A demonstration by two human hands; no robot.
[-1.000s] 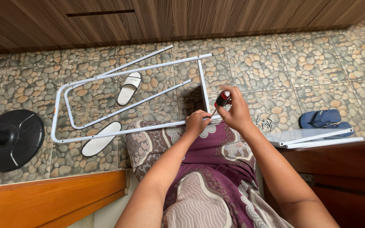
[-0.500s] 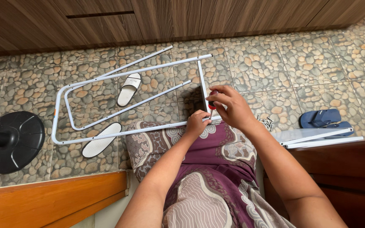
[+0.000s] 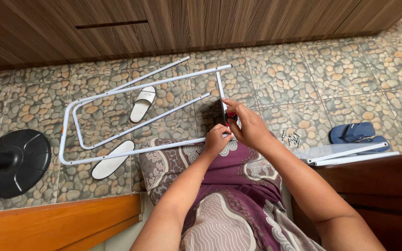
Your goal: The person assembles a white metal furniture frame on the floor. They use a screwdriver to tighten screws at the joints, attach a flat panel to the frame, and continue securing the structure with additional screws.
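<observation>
A: Two hands at the near corner of the white metal tube frame (image 3: pixel 140 118) lying flat on the pebble-patterned tile floor (image 3: pixel 340 79). The right hand (image 3: pixel 247 125) grips a red-and-black screwdriver (image 3: pixel 230 117) against the frame's short end bar.

B: And the left hand (image 3: pixel 216 141)?

A: Clenched on the same corner, just below the tool. Small silver screws (image 3: pixel 291 138) lie scattered near the right wrist.

B: Any room?

A: Open tile towards the dark wooden cabinets (image 3: pixel 187 23). White slippers (image 3: pixel 143 103) lie inside the frame, a black round fan base (image 3: pixel 15 160) sits left, blue sandals (image 3: pixel 354 133) right beside flat white panels (image 3: pixel 345 152).
</observation>
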